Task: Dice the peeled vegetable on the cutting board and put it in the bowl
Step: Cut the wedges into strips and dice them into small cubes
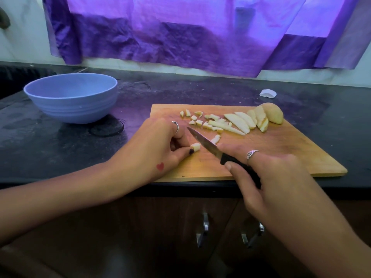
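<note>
A wooden cutting board (271, 149) lies on the dark counter. Pale slices of peeled vegetable (247, 120) fan out at its far right beside an uncut end piece (274, 113). Several small dice (197, 119) are scattered at the far left of the board. My left hand (158, 146) pinches a small piece (195, 146) against the board. My right hand (267, 175) grips the black handle of a knife (202, 142), whose blade points up-left between that piece and another cut bit (215, 139). An empty light-blue bowl (72, 97) stands left of the board.
A small white scrap (268, 93) lies on the counter behind the board. A dark ring-shaped thing (106, 128) sits by the bowl's base. Purple cloth (190, 37) hangs along the back wall. Cabinet doors with metal handles (203, 229) are below the counter edge.
</note>
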